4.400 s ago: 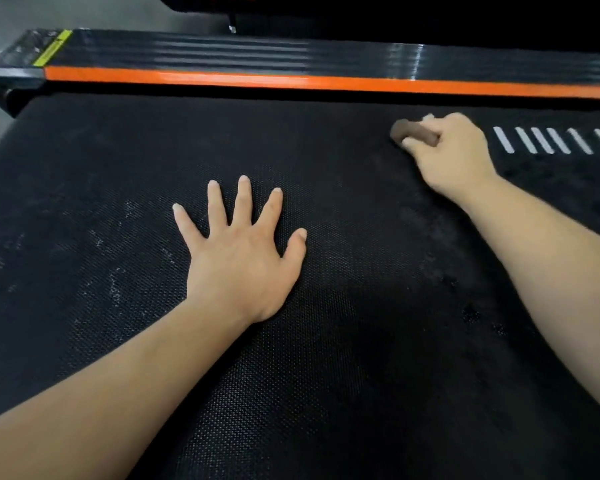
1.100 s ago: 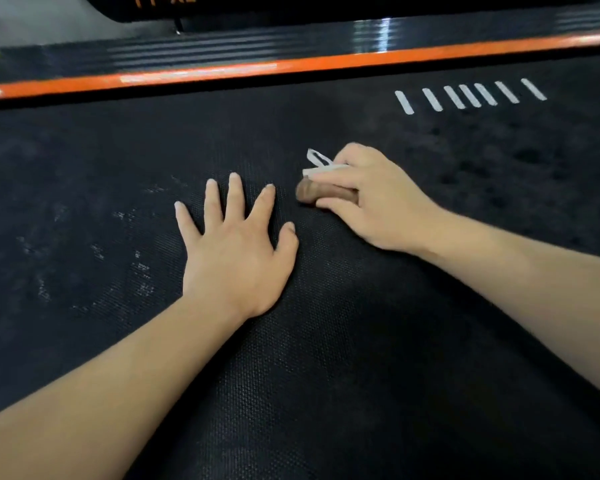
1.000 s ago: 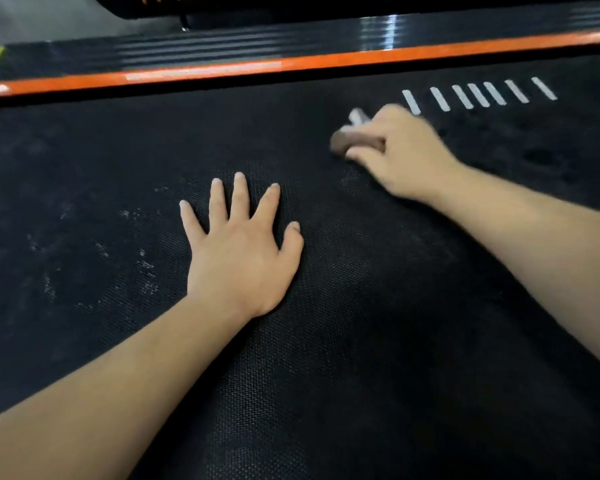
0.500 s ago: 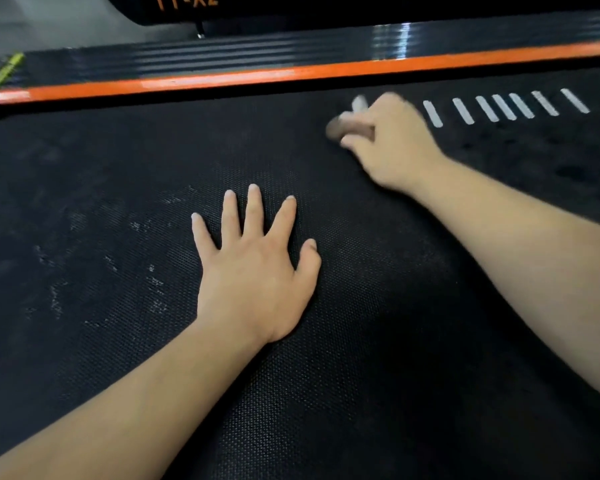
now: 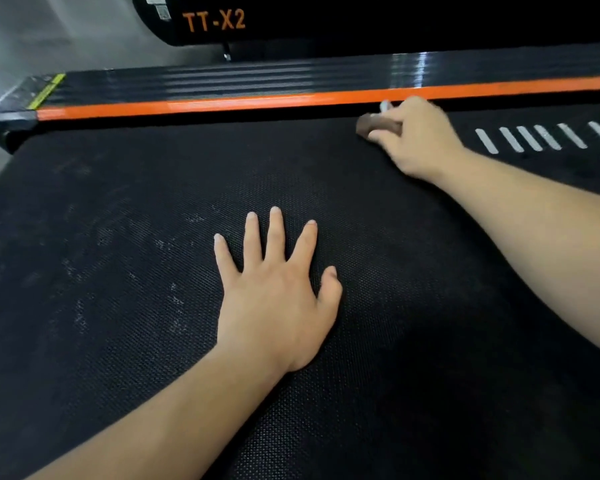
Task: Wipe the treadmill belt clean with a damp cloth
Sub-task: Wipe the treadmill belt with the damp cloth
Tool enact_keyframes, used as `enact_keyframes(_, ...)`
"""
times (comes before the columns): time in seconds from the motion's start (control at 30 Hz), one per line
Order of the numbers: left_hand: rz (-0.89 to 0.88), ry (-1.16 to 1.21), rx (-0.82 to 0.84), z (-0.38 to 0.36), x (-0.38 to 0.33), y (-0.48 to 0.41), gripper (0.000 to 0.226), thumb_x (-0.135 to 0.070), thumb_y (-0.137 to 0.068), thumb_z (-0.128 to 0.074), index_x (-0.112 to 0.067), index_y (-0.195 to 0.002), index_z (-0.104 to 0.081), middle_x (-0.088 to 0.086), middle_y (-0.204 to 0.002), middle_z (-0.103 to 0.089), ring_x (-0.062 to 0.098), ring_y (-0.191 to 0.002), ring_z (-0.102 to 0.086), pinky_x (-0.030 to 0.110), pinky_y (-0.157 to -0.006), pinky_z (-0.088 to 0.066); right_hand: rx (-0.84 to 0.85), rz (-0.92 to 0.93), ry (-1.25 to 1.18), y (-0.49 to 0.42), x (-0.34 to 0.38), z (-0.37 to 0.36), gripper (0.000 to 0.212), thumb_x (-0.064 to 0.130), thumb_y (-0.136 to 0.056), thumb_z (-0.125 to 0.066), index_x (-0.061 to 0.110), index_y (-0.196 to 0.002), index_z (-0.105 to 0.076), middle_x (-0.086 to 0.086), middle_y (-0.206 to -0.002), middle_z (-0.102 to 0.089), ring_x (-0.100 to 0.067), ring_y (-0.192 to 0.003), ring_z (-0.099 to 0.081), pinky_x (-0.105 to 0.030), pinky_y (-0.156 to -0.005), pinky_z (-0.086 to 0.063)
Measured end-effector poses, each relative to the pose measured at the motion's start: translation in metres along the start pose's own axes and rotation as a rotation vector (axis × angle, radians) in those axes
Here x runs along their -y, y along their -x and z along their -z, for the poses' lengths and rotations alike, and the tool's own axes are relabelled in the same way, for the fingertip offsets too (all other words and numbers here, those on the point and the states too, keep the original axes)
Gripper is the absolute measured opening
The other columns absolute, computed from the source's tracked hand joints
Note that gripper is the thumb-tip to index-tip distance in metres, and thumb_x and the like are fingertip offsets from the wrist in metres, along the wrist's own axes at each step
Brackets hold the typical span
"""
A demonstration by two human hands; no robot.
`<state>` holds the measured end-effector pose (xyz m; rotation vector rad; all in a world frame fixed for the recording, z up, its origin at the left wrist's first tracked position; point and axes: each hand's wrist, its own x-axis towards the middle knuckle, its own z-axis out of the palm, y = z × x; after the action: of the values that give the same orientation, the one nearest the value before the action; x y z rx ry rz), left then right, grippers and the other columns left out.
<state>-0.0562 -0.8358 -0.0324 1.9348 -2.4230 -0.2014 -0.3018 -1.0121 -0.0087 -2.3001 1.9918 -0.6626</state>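
The black textured treadmill belt (image 5: 118, 271) fills most of the view, with pale dusty smudges on its left part. My right hand (image 5: 418, 138) is closed on a small brown cloth (image 5: 373, 125) with a bit of white showing, pressed onto the belt close to the far orange rail. My left hand (image 5: 278, 296) lies flat on the belt's middle, fingers spread, holding nothing.
An orange-striped side rail (image 5: 222, 103) with a black ribbed footboard (image 5: 222, 81) runs along the far edge. Behind it is a dark housing marked TT-X2 (image 5: 213, 20). Several white dashes (image 5: 544, 136) are printed on the belt at right. Grey floor (image 5: 32, 36) shows top left.
My right hand has slid the cloth away from my left hand, up the belt toward the orange rail. My left hand has stayed flat in place. The view has tilted a little.
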Motion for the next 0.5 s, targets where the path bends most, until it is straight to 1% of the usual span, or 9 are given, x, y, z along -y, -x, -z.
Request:
enact_keyframes(0.07,-0.002,0.005,-0.005,0.000,0.001,-0.001,0.073,-0.066,-0.094,-0.002,-0.039,-0.162,0.002,0.005,-0.173,0.009,0.032,-0.158,0.016,0.065,-0.123,0.007,-0.075,-0.176,0.008,-0.016,-0.005,0.001,0.027,0.045,-0.093,-0.060,0.020,-0.093,-0.072,-0.006,-0.096,-0.062,-0.033,-0.095,-0.060,-0.035,-0.078,-0.044)
enact_keyframes(0.1,-0.001,0.006,-0.009,0.000,0.001,0.000,0.074,-0.066,-0.094,-0.002,-0.038,-0.162,0.001,0.005,-0.173,0.008,0.032,-0.158,0.016,0.065,-0.123,0.006,-0.075,-0.175,0.005,-0.018,0.001,-0.002,0.028,0.046,-0.093,-0.060,0.021,-0.096,-0.073,-0.007,-0.099,-0.063,-0.032,-0.096,-0.060,-0.037,-0.081,-0.047)
enact_keyframes(0.2,0.003,0.011,-0.017,-0.001,0.001,0.001,0.074,-0.066,-0.093,-0.002,-0.039,-0.162,0.000,0.005,-0.173,0.007,0.031,-0.158,0.016,0.065,-0.123,0.006,0.058,0.083,-0.074,-0.008,0.027,-0.012,0.022,0.039,-0.096,-0.063,0.023,-0.106,-0.075,-0.007,-0.099,-0.054,-0.024,-0.092,-0.050,-0.034,-0.081,-0.040)
enact_keyframes(0.23,0.002,0.019,-0.023,-0.001,0.001,0.001,0.074,-0.066,-0.094,-0.003,-0.039,-0.162,-0.002,0.005,-0.173,0.006,0.031,-0.158,0.015,0.065,-0.123,0.006,0.078,0.128,-0.067,-0.006,0.026,-0.010,0.022,0.038,-0.096,-0.063,0.021,-0.104,-0.075,-0.006,-0.098,-0.053,-0.024,-0.092,-0.050,-0.032,-0.081,-0.038)
enact_keyframes(0.27,0.001,0.024,-0.026,-0.001,0.002,0.000,0.073,-0.066,-0.094,-0.004,-0.039,-0.162,-0.003,0.005,-0.173,0.005,0.031,-0.158,0.014,0.065,-0.123,0.006,0.068,0.118,-0.033,-0.007,0.018,-0.006,0.023,0.038,-0.096,-0.063,0.019,-0.104,-0.074,-0.006,-0.099,-0.054,-0.027,-0.093,-0.053,-0.031,-0.081,-0.038)
enact_keyframes(0.33,-0.001,0.020,-0.022,-0.003,0.002,0.000,0.073,-0.066,-0.094,-0.005,-0.040,-0.162,-0.003,0.004,-0.173,0.005,0.031,-0.158,0.014,0.065,-0.123,0.006,0.000,-0.066,0.074,-0.016,-0.010,0.004,0.031,0.042,-0.095,-0.063,0.015,-0.109,-0.072,-0.015,-0.108,-0.061,-0.037,-0.103,-0.060,-0.036,-0.088,-0.046)
enact_keyframes(0.4,0.003,0.024,-0.027,-0.003,0.001,0.000,0.073,-0.066,-0.094,-0.005,-0.040,-0.162,-0.003,0.004,-0.173,0.005,0.030,-0.158,0.014,0.064,-0.123,0.006,-0.067,-0.264,0.094,-0.016,-0.035,0.015,0.035,0.043,-0.095,-0.062,0.016,-0.112,-0.073,-0.019,-0.114,-0.064,-0.042,-0.108,-0.060,-0.043,-0.094,-0.051)
enact_keyframes(0.43,0.008,0.026,-0.028,-0.002,0.001,0.000,0.073,-0.066,-0.094,-0.006,-0.040,-0.162,-0.004,0.004,-0.174,0.004,0.030,-0.158,0.014,0.064,-0.123,0.006,-0.079,-0.285,0.084,-0.010,-0.036,0.016,0.033,0.043,-0.094,-0.062,0.017,-0.110,-0.074,-0.018,-0.110,-0.064,-0.042,-0.107,-0.060,-0.043,-0.092,-0.051)
enact_keyframes(0.5,0.015,0.029,-0.022,-0.001,0.000,0.000,0.073,-0.067,-0.095,-0.007,-0.041,-0.162,-0.006,0.004,-0.174,0.003,0.029,-0.159,0.013,0.064,-0.124,0.006,-0.030,-0.173,0.007,0.006,-0.023,0.014,0.027,0.040,-0.095,-0.063,0.021,-0.110,-0.075,-0.012,-0.106,-0.061,-0.034,-0.099,-0.058,-0.038,-0.089,-0.047)
